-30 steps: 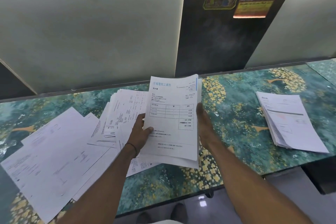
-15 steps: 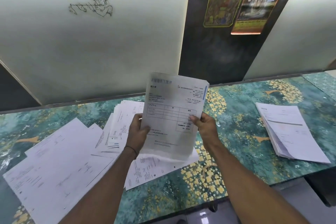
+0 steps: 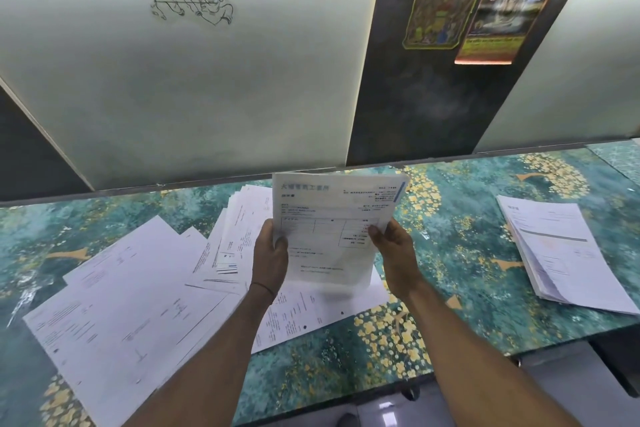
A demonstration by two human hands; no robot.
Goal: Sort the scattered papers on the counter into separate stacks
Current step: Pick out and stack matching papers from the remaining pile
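The counter (image 3: 467,253) has a smooth, glossy top with a teal and gold print. The sheets (image 3: 332,239) and the stack (image 3: 561,253) are thin, matt white paper. The wall panel (image 3: 207,97) looks smooth and dull.

Office or shop counter (image 3: 460,253): printed forms (image 3: 138,305), wall posters (image 3: 502,10).

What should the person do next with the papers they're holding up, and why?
Probably carry the held papers right to the neat stack, if they match: left hand and right hand grip them above the counter, clear of the loose sheets.
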